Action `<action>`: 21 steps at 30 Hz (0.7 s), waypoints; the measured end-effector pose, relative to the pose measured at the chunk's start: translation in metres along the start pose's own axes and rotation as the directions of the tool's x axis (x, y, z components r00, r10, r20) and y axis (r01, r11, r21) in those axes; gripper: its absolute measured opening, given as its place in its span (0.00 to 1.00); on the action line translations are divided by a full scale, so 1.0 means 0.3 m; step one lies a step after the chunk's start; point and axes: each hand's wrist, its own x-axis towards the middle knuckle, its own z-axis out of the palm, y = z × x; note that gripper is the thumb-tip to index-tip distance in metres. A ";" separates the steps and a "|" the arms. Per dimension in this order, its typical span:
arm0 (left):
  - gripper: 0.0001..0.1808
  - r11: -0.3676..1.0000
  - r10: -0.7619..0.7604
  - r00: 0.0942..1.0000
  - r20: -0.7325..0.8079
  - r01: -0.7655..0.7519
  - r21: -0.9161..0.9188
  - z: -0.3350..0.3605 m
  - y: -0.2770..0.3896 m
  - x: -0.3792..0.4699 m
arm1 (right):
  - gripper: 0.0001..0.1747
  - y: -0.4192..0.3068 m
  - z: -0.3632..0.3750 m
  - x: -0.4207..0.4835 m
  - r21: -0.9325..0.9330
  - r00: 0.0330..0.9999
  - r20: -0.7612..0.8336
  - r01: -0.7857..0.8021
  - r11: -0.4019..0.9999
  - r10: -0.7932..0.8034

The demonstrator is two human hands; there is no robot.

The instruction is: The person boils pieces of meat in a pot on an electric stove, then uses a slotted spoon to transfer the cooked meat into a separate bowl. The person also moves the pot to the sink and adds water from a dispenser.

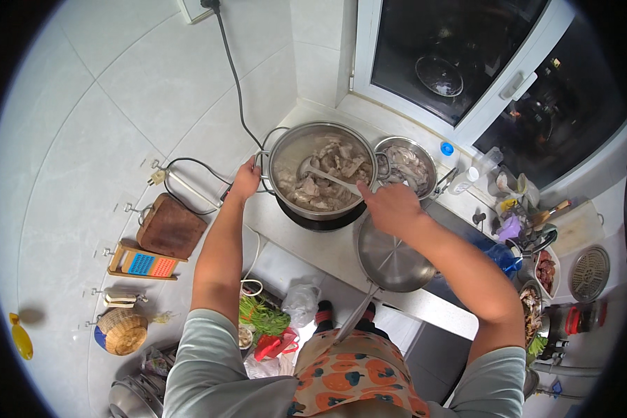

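Observation:
A wide steel pot of cloudy liquid and pieces of meat stands on a round black cooking plate. My left hand grips the pot's left loop handle. My right hand is closed on the handle end of a ladle, index finger stretched along it, and the ladle's bowl lies among the meat at the pot's middle. A steel bowl of pale raw meat or seafood sits just right of the pot. Below my right hand is an empty steel frying pan, its handle pointing towards my apron.
A black cable runs down the wall behind the pot. A wooden board and a grater hang at left. Bottles, a blue plastic container and a dish of raw meat stand at right. Green vegetables lie below the counter.

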 end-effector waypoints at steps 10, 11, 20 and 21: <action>0.28 1.000 -0.001 0.999 -0.035 0.001 0.021 0.012 -0.020 0.014 | 0.33 0.095 -0.212 -0.275 0.029 0.991 -0.098 -0.087 0.996 0.089; 0.28 1.000 0.020 0.999 -0.039 -0.020 0.018 0.013 -0.027 0.018 | 0.32 0.103 -0.227 -0.307 0.018 0.993 -0.080 -0.085 0.996 0.086; 0.29 0.999 0.046 0.999 -0.025 -0.046 0.009 0.009 -0.064 0.043 | 0.24 0.092 -0.058 -0.296 0.015 0.997 0.048 -0.062 0.998 0.061; 0.29 0.997 0.080 0.996 -0.032 -0.079 0.019 0.008 -0.067 0.043 | 0.24 0.093 -0.024 -0.276 0.039 0.997 0.049 -0.069 0.997 0.067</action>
